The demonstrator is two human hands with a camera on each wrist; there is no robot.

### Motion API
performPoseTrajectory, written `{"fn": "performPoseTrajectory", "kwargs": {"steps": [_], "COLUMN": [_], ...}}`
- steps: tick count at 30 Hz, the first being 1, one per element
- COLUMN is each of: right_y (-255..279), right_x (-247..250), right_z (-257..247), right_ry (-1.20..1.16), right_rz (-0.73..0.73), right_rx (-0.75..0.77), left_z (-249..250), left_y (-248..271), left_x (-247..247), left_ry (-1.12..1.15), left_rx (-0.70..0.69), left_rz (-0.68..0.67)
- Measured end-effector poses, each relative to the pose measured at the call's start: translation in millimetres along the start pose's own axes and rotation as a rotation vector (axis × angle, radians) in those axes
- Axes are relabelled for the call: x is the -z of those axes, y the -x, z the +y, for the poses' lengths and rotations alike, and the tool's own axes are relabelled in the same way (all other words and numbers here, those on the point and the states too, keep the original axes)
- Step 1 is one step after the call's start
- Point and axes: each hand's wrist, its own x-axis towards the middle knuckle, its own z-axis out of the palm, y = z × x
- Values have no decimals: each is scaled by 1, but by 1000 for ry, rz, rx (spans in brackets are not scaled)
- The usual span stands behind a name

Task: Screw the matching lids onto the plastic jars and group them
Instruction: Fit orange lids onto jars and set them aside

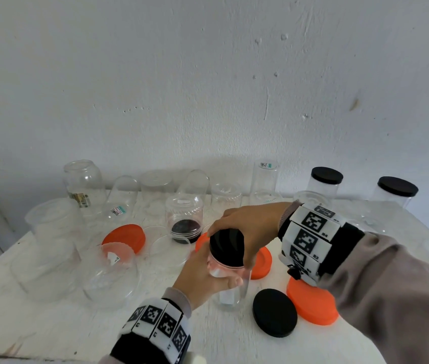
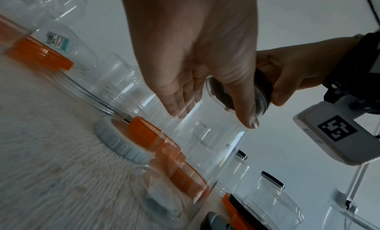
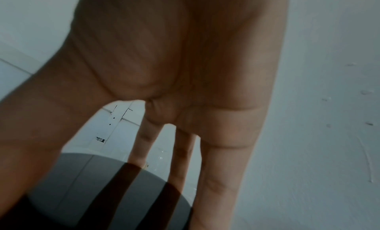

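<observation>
My left hand [image 1: 208,274] grips a clear plastic jar [image 1: 230,290] near the table's middle front, fingers wrapped round its upper body. My right hand [image 1: 244,232] holds the black lid [image 1: 227,248] on top of that jar, fingers curled over its rim. In the left wrist view the left hand [image 2: 205,80] holds the clear jar [image 2: 205,136], and the right hand [image 2: 287,80] clasps the black lid [image 2: 265,85]. In the right wrist view the right hand's fingers [image 3: 218,176] reach down round the black lid [image 3: 86,184].
A loose black lid [image 1: 274,312] and orange lids [image 1: 311,303] [image 1: 125,239] [image 1: 262,261] lie on the white table [image 1: 50,327]. Several open clear jars [image 1: 50,248] stand left and along the back wall. Two black-lidded jars [image 1: 325,185] [image 1: 394,193] stand at back right.
</observation>
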Motion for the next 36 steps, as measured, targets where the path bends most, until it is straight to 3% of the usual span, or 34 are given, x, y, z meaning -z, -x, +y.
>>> {"fn": "performPoseTrajectory", "kwargs": {"steps": [7,14,17,20,24,31,36], "right_y": [-3,-6,-3,2,3,-3,4], "right_x": [-2,-17,-12,-4,-3,-15,-5], "right_z": [0,-6,-6,-7,-6,-8,-6], "right_ry": [-4,-55,-56,-54,-55,-34,-102], "right_rz": [69,202,116,22,62,162,44], "right_rx": [-20,-209,-222,-127,-51,-229,-116], "left_z": [2,4,6,6,7,9,8], "left_y": [1,1,3,4,4,5,5], "left_x": [-1,-3,-3,-4,-5,-4,-6], "left_ry": [13,-26,-20,-6,-27,-29,-15], "left_rx": [0,-7,7,41,47,28,49], "left_rz": [17,54,52,52,56,57,58]}}
